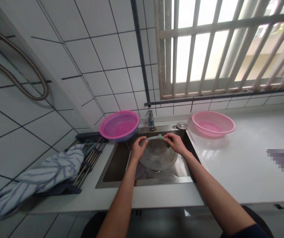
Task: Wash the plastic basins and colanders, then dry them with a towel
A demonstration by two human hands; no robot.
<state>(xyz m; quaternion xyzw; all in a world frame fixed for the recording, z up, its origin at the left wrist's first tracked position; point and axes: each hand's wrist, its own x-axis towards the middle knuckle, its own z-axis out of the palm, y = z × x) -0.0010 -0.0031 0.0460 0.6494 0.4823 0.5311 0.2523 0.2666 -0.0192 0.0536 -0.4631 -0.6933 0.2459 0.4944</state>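
Over the steel sink (107, 177), a round metal mesh strainer basket (158, 160) is tilted up on its side between my hands. My left hand (139, 149) grips its rim on the left, thumb and fingers pinched on the edge. At the upper right of the rim, my right hand (176, 143) presses a small greenish cloth or sponge (160, 137) against the metal. Most of that green piece is hidden by my fingers. Behind the strainer stands the faucet (150, 120).
Pink and purple colanders (119, 125) sit at the sink's back left corner. A pink basin (213, 124) and a metal drain strainer (182, 125) are to the right. A striped cloth (55, 168) lies on a roll-up rack (89, 162) at left. Barred window (218, 49) behind.
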